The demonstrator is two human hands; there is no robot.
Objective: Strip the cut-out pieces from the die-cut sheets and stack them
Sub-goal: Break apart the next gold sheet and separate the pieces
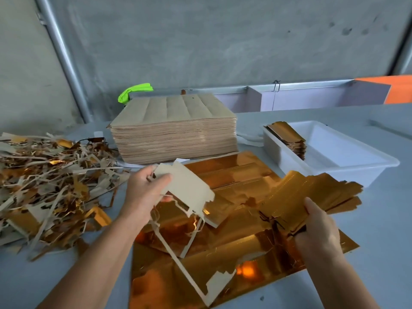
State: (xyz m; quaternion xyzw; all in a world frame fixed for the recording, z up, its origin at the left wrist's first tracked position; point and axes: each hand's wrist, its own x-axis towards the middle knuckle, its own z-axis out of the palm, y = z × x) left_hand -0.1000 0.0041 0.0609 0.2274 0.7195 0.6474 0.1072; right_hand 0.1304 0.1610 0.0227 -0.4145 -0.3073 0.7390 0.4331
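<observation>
2 hands in the shot. The left hand (145, 188) is pinching a torn piece of waste card (185, 188), pale side up, with thin strips of the frame dangling down from it over the gold sheets (223, 259) lying flat on the bench (379, 253). Can't count those sheets exactly, they overlap, but it looks like at least 2 layers, shiny side up.

The right hand (316, 228) is gripping 1 bundle of gold cut-out pieces (312, 192) by its near end, fingers curled under it, thumb on top. The bundle sticks out toward the 1 white tub (361, 172) at the right, which has 1 short stack of pieces (287, 137) leaning against its left wall.

Behind the gold sheets sits 1 tall stack of brown sheets (174, 132), plain side up. Off to the left there's 1 big messy pile of scrap strips (51, 175), way too many to count. 1 bright green thing (133, 92) pokes out behind the brown stack, can't tell what it is.
</observation>
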